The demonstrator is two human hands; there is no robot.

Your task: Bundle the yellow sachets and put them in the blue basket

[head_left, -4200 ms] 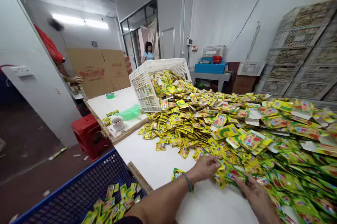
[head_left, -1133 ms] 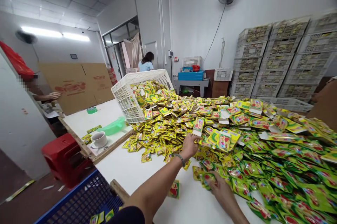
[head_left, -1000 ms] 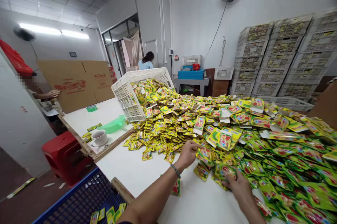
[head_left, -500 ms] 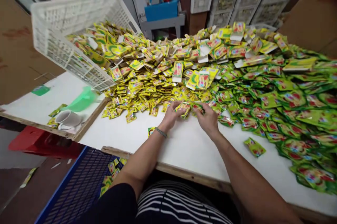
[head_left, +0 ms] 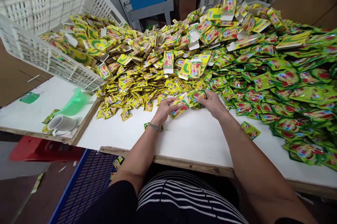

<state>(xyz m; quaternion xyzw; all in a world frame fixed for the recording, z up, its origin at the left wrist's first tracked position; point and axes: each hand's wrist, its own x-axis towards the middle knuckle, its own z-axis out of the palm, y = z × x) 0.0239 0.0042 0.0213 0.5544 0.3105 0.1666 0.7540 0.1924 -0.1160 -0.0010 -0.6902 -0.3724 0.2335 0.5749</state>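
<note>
My left hand (head_left: 164, 107) and my right hand (head_left: 212, 102) meet at the near edge of a big heap of yellow and green sachets (head_left: 200, 59) on a white table (head_left: 195, 140). The left hand's fingers curl round a small bunch of sachets (head_left: 179, 106). The right hand grips sachets (head_left: 197, 95) at its fingertips, right beside the left. A single sachet (head_left: 250, 130) lies loose on the bare table to the right of my right forearm. Another sachet peeks out under my left wrist (head_left: 145, 126).
A white plastic crate (head_left: 39, 27) lies tipped at the back left, spilling sachets. A white cup (head_left: 61, 124), a green scoop (head_left: 75, 101) and green tape (head_left: 29, 97) sit on a lower board. A blue crate (head_left: 86, 185) with a few sachets and a red stool (head_left: 39, 148) stand on the floor.
My view has tilted down from the room to the table. Both hands drew in from the heap and came together at its near edge, holding sachets.
</note>
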